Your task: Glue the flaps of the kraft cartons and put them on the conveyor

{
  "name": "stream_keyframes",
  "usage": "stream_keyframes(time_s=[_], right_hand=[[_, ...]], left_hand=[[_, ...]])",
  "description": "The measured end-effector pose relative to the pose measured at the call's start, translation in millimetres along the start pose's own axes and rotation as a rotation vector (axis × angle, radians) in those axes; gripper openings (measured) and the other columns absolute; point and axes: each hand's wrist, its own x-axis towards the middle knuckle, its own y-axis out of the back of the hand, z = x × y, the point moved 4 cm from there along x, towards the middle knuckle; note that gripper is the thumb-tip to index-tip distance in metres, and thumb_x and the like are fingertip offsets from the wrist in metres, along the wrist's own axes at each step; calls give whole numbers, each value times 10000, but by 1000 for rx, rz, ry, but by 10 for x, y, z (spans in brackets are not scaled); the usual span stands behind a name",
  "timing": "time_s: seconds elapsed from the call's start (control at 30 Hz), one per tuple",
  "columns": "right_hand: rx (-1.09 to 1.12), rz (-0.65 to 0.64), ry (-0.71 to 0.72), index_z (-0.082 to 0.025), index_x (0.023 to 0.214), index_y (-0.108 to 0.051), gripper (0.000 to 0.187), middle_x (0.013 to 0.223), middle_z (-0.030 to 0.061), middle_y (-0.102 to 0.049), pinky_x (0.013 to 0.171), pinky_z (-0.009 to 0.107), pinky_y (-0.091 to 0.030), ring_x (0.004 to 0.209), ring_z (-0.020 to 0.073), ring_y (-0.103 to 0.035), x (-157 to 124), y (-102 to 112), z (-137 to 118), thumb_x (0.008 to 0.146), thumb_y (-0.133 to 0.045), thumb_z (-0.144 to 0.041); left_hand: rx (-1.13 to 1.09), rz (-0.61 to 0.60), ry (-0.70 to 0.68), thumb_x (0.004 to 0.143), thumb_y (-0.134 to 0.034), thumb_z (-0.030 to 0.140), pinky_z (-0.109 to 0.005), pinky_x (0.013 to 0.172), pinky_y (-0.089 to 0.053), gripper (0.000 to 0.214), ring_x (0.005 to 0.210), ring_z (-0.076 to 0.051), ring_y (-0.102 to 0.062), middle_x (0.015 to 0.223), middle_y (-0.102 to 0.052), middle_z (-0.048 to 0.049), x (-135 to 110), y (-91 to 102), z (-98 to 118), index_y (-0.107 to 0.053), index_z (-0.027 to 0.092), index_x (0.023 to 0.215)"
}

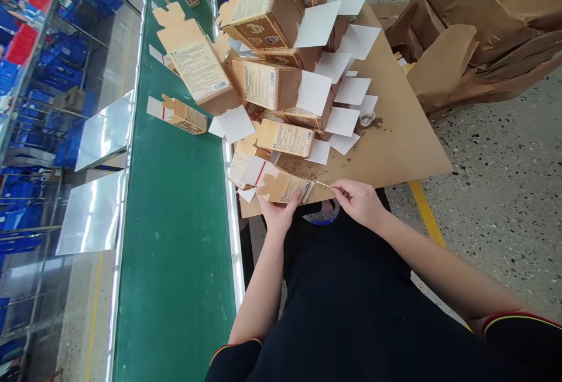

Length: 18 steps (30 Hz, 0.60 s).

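Note:
My left hand (280,213) is closed on a small brown cardboard box (285,188) with printed text and a white flap crossed by a red strip. Between the fingertips of my right hand (357,199) is a thin wooden stick (324,184). Its far tip is at the right end of the box; whether it touches cannot be made out. Several more boxes stand beyond, among them a small one (285,137) and a larger one (263,83), with white flaps sticking out to the right. By these flaps sits a small clear cup (367,117), with dark wet spots around it.
The boxes rest on a brown cardboard sheet (395,154). Along the left runs a green conveyor belt (175,241) with a metal edge, carrying several boxes (187,116). A large brown paper bag (492,25) lies at the upper right. Blue bins (65,54) fill racks at far left.

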Motion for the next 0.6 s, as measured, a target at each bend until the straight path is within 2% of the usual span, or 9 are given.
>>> stream_keyframes(time_s=[0.17,0.3,0.5,0.6], right_hand=[[62,105,-117,-247,942,-769,308,725,23,-726,666,315,-559,604,173,-626,-93,240,-16,1128,-595,-420],[86,114,-205,-259,954,-779,336,718,22,-724,648,312,-563,593,171,-618,-206,320,-20,1120,-613,-498],[123,117,-191,-252,895,-767,395,669,13,-698,591,299,-530,555,163,-605,-346,294,-50,1119,-614,-540],[136,122,-179,-255,868,-767,420,636,6,-685,563,297,-528,528,162,-604,-344,296,-26,1116,-626,-563]], left_hand=[[64,0,-78,739,-1088,512,-512,1311,-508,965,1514,-387,-656,1540,-642,-229,-127,-114,89,-523,203,1457],[98,7,-98,755,-1076,484,-531,1324,-502,921,1572,-397,-607,1584,-612,-217,-167,-164,36,-521,230,1444],[74,78,-43,700,-1065,460,-591,1252,-562,866,1384,-388,-736,1381,-712,-164,-151,-229,-183,-515,259,1339],[34,76,-37,664,-1078,432,-594,1201,-594,810,1285,-382,-775,1278,-733,-129,-97,-325,-177,-536,265,1242]])
